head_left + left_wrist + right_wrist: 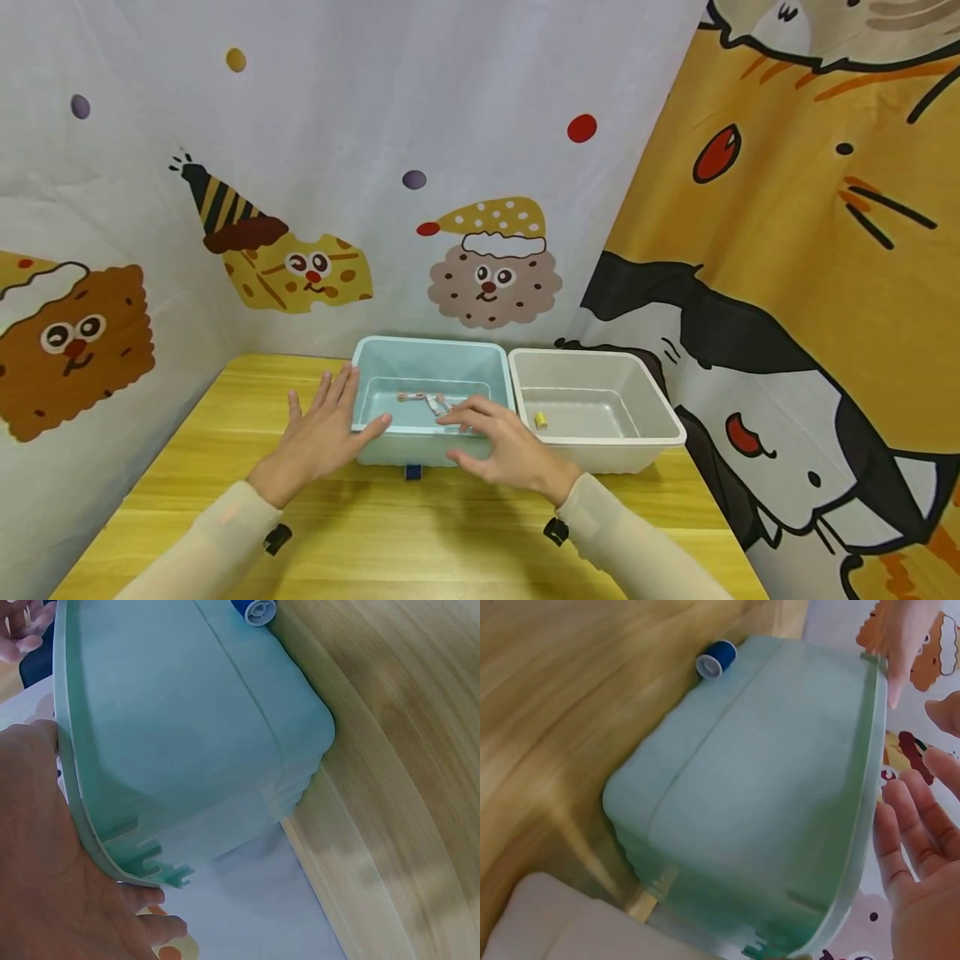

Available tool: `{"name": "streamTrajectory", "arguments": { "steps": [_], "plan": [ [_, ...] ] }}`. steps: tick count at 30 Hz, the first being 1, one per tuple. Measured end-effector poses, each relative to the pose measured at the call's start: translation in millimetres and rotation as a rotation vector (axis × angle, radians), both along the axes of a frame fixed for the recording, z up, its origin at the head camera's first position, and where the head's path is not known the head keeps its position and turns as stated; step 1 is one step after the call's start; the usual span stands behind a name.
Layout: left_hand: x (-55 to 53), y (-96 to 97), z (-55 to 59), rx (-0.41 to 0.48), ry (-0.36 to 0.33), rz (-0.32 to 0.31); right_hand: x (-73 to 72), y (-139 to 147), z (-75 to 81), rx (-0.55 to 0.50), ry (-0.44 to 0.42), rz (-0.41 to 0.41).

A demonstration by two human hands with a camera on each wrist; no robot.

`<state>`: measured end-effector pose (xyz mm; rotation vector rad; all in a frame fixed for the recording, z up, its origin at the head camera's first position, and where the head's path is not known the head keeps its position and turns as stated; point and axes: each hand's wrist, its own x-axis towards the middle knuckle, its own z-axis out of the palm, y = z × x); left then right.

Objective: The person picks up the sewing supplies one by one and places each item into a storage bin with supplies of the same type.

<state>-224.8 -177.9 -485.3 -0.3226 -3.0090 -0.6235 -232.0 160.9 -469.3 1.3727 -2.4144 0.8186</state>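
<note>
A light blue plastic bin (435, 449) stands at the back of the table. My left hand (318, 429) rests at its left front corner, fingers straight along the rim and thumb over the front edge. Above the front rim, toward the right corner, hovers my right hand (506, 442) with loosely bent fingers and nothing between them. Inside the bin lie several small pinkish and white items (433, 405), partly hidden behind the right fingers. A spool of dark blue thread (718, 658) sits on the table against the bin's front wall.
A white bin (600, 456) stands right beside the blue one, with a small yellow spool (541, 421) inside. The wooden table (390, 550) ends at a printed cloth backdrop (315, 150) behind the bins and along the sides.
</note>
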Motion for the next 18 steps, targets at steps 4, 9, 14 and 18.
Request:
{"name": "streamTrajectory", "arguments": {
  "steps": [4,9,14,18],
  "plan": [
    [-0.2,1.3,0.1,0.001,-0.001,-0.002,4.2,-2.7,-5.8,-0.007,0.079,0.032],
    [0.9,2.0,0.5,0.0,0.0,-0.002,11.4,-6.5,-12.2,0.021,0.142,0.053],
    [2.3,2.1,1.3,-0.002,0.002,0.001,18.0,-9.6,-20.3,0.07,0.105,0.078],
    [3.1,2.3,2.3,-0.003,0.006,0.003,21.9,-11.7,-28.2,0.12,0.062,0.092]
  ]
}}
